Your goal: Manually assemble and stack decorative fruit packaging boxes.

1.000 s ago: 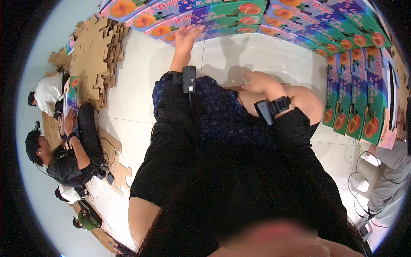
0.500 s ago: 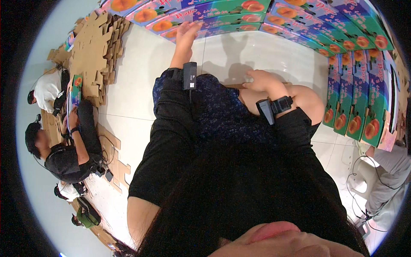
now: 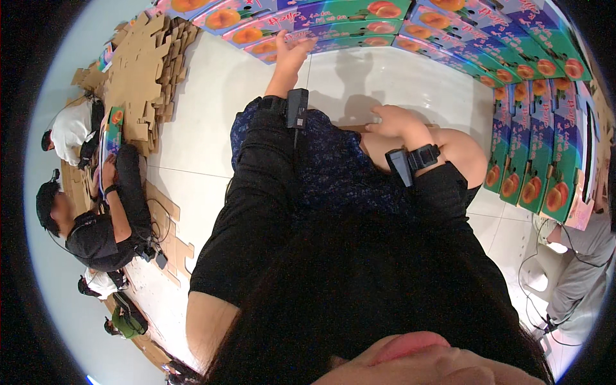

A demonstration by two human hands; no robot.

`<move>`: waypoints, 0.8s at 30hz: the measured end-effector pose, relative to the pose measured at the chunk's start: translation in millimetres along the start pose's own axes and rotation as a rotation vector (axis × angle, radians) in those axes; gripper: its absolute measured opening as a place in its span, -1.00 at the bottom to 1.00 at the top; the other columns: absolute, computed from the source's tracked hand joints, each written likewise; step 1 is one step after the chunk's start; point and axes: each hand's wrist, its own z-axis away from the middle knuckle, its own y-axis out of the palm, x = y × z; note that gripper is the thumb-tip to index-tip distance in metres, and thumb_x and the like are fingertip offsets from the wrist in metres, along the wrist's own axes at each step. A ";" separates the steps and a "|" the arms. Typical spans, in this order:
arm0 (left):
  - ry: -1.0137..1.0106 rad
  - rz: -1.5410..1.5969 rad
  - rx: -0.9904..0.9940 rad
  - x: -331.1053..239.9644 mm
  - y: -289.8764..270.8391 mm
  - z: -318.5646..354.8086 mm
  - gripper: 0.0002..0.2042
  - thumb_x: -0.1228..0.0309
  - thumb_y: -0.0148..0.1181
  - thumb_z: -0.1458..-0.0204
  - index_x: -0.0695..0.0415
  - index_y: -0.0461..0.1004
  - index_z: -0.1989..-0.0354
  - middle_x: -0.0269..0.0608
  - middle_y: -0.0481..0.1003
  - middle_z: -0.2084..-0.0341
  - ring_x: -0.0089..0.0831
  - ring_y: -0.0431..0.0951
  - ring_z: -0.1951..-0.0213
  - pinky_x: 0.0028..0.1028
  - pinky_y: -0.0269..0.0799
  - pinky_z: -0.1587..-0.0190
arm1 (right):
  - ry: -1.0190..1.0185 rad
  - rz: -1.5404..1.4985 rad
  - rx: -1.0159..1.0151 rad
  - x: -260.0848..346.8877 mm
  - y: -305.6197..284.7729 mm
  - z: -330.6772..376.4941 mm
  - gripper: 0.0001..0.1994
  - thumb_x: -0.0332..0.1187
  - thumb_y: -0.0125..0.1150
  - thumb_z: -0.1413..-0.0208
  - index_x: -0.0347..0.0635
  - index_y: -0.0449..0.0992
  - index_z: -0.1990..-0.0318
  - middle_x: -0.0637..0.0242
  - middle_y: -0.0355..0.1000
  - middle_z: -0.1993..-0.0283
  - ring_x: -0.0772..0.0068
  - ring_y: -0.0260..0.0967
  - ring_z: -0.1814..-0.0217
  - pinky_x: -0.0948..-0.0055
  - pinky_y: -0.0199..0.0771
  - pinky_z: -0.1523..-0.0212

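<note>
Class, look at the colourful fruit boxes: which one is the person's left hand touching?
The left hand rests on the front box of the far row, not the right-side stack.

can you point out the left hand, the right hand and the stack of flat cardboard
left hand (image 3: 292,51), head view, back of the hand, on a colourful fruit box (image 3: 333,29)
right hand (image 3: 393,120), head view, knuckles
stack of flat cardboard (image 3: 138,70), head view, top sheet

flat cardboard stack (image 3: 138,70), seated co-workers (image 3: 96,224)

You sit on a pale tiled floor (image 3: 212,122). A row of colourful fruit boxes (image 3: 333,25) stands on it ahead and curves round your right, and flat cardboard blanks (image 3: 138,70) lie piled at your left.
</note>
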 end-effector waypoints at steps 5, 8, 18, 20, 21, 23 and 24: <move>-0.020 0.143 0.106 -3.0 -2.8 5.0 0.02 0.32 0.35 0.12 0.20 -0.40 -0.33 -0.10 0.43 0.08 -0.37 0.45 0.09 -0.39 0.30 0.02 | -0.004 -0.007 0.023 2.4 -3.0 -0.5 -0.43 -0.04 0.19 0.01 -0.24 0.37 -0.08 -0.09 0.40 0.00 -0.09 0.33 -0.07 0.18 0.33 -0.06; 0.012 0.205 0.168 -2.3 -3.6 6.6 0.01 0.28 0.34 0.09 0.20 -0.40 -0.32 -0.10 0.43 0.08 -0.36 0.45 0.07 -0.38 0.28 -0.01 | -0.019 -0.010 0.004 2.3 -1.3 0.2 -0.44 -0.05 0.19 0.01 -0.24 0.38 -0.07 -0.10 0.41 0.01 -0.10 0.34 -0.06 0.18 0.34 -0.05; -0.002 0.222 0.203 -5.9 -5.9 5.3 0.04 0.27 0.36 0.12 0.24 -0.40 -0.32 -0.12 0.41 0.10 -0.36 0.45 0.08 -0.36 0.28 -0.04 | -0.009 0.009 0.024 3.4 -2.0 -0.2 -0.42 -0.03 0.17 0.01 -0.25 0.37 -0.09 -0.10 0.40 -0.01 -0.09 0.33 -0.07 0.18 0.33 -0.07; -0.013 0.255 0.195 -7.2 -5.5 5.4 0.03 0.26 0.37 0.13 0.24 -0.36 -0.32 -0.12 0.41 0.10 -0.37 0.45 0.09 -0.37 0.29 -0.03 | -0.007 0.000 0.035 5.3 -4.4 0.8 -0.42 -0.04 0.18 0.01 -0.26 0.37 -0.09 -0.10 0.40 -0.01 -0.09 0.33 -0.08 0.18 0.33 -0.07; -0.022 0.287 0.189 -7.4 -4.9 4.9 0.03 0.25 0.39 0.15 0.24 -0.33 -0.32 -0.13 0.41 0.11 -0.39 0.44 0.10 -0.38 0.29 -0.02 | -0.007 -0.001 0.035 4.7 -4.3 0.8 -0.42 -0.04 0.18 0.01 -0.26 0.37 -0.09 -0.10 0.40 -0.01 -0.09 0.33 -0.08 0.18 0.33 -0.07; -0.014 0.274 0.177 -7.1 -5.2 2.6 0.01 0.25 0.39 0.16 0.25 -0.30 -0.31 -0.14 0.41 0.13 -0.40 0.44 0.10 -0.39 0.30 -0.01 | -0.013 -0.001 0.025 3.2 -3.4 0.2 -0.42 -0.04 0.18 0.01 -0.27 0.37 -0.09 -0.10 0.40 -0.01 -0.09 0.33 -0.08 0.18 0.33 -0.07; -0.007 0.261 0.164 -7.0 -5.1 1.9 0.00 0.24 0.40 0.17 0.25 -0.27 -0.30 -0.15 0.42 0.15 -0.41 0.43 0.11 -0.40 0.30 0.00 | -0.012 -0.001 0.025 2.2 -2.4 -0.6 -0.42 -0.04 0.18 0.01 -0.27 0.37 -0.09 -0.10 0.40 -0.01 -0.09 0.33 -0.08 0.18 0.33 -0.07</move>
